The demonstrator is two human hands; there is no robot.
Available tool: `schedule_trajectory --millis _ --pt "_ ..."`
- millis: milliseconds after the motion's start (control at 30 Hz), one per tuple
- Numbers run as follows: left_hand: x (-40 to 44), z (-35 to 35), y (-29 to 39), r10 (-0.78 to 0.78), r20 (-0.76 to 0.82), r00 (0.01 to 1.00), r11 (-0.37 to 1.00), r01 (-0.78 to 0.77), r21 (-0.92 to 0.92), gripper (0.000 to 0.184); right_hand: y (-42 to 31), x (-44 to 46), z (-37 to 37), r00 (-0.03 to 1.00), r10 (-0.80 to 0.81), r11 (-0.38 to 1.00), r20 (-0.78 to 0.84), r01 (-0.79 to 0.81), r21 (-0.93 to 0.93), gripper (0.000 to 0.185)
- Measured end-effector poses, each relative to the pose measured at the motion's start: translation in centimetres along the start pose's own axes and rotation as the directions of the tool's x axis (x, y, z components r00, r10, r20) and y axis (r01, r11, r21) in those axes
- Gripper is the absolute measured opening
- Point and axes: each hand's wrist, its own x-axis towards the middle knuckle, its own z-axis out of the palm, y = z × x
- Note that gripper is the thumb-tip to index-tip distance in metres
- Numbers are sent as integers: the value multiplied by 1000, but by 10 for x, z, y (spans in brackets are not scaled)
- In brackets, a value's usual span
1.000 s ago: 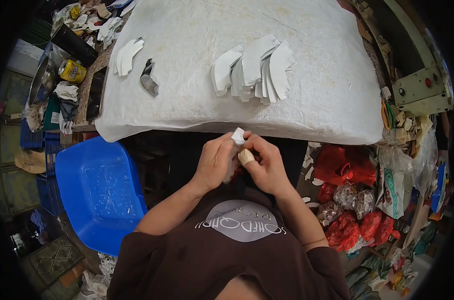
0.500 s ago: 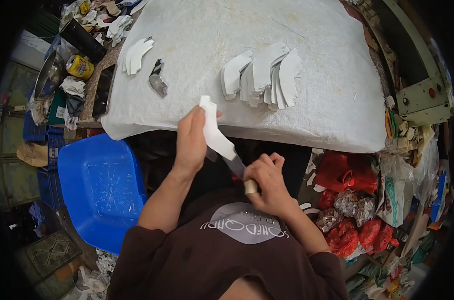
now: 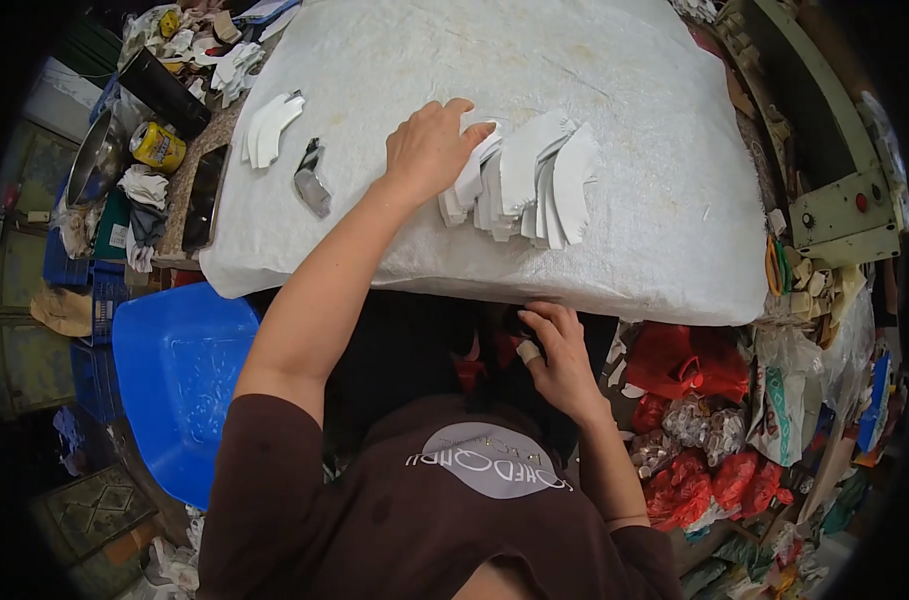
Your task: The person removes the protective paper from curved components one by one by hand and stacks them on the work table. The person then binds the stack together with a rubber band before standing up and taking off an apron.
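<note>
My left hand [image 3: 430, 150] reaches over the table at the left edge of the stacked white curved pieces [image 3: 460, 190]. Its thumb and forefinger are apart, with the thumb touching or just above the top of the leftmost stack. Beside that stack stand more piles of curved white pieces [image 3: 565, 190] with frayed ends. Below the table's front edge, my right hand [image 3: 560, 355] has bent fingers and a beige wrap [image 3: 528, 352] at the thumb. What it holds, if anything, is lost against the dark background.
A white sheet covers the table [image 3: 375, 50]. On its left lie a few white pieces [image 3: 271, 130] and a shiny dark-and-silver piece [image 3: 313, 180]. A blue tub [image 3: 140, 400] stands at lower left, and red bags [image 3: 685, 485] at lower right. A phone [image 3: 205, 195] lies left.
My left hand has moved up from my lap to the stacks; the white piece it held is no longer in it. My right hand shifted slightly right, and the grey blade near it no longer shows.
</note>
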Motion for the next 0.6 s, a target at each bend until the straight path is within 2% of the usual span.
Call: schedule_trajectory --millis 33,67,100,133,167,200,233,267,333,367,400,433,467,500,533,567,600 --pt "1 4 -4 110 -140 984 987 -92 130 27 1 0 1 1000 2 1000 -15 -1 27 44" --pt "0 4 -11 108 -138 984 987 -89 135 27 3 -1 2 1000 7 998 -29 -6 56 44" --pt "-7 -8 -8 53 -130 990 992 -67 -109 28 5 -1 0 1000 17 996 -13 -16 82 42" --pt "-16 -20 -1 0 -109 994 937 -38 -347 29 1 -1 -1 1000 17 996 -10 -16 88 42" --pt "-34 -37 12 -64 19 998 885 66 -461 31 -7 1 -2 990 141 910 -2 -128 394 43" --pt "-58 -52 23 -115 149 982 815 178 -552 33 -15 5 -2 968 248 721 48 -217 658 44" --pt "-83 -48 25 24 158 987 756 86 -649 36 -26 10 2 978 210 549 13 -129 826 48" --pt "-108 -38 27 158 150 976 677 3 -736 39 -36 16 10 981 190 541 24 -125 832 48" --pt "-150 -31 38 300 282 911 741 -36 -670 48 -54 25 24 978 164 568 -130 14 823 46" --pt "-162 -27 39 333 213 919 679 -76 -730 50 -42 24 38 966 225 641 -125 -51 766 37" --pt "-169 -28 42 363 142 921 608 -118 -785 53 -47 30 35 929 368 515 -48 -161 842 23" --pt "-174 -29 48 250 47 967 607 -119 -786 43 -43 31 36 956 284 661 -73 -139 738 21" --pt "-171 -35 38 241 42 970 613 -118 -781 43 -35 32 35 977 194 786 -84 -103 610 19" --pt "-159 -48 19 276 183 943 800 -121 -587 37 -26 30 37 995 87 902 -37 -63 428 20" --pt "-145 -60 1 270 328 905 924 -149 -352 31 -13 27 41 1000 -8 973 27 1 229 21" --pt "-129 -63 -19 133 137 982 965 -97 -242 25 5 20 45 982 -39 999 186 39 8 34" --pt "-110 -62 -45 9 -77 997 989 -20 -146 21 3 16 42 982 -44 999 183 44 4 34"
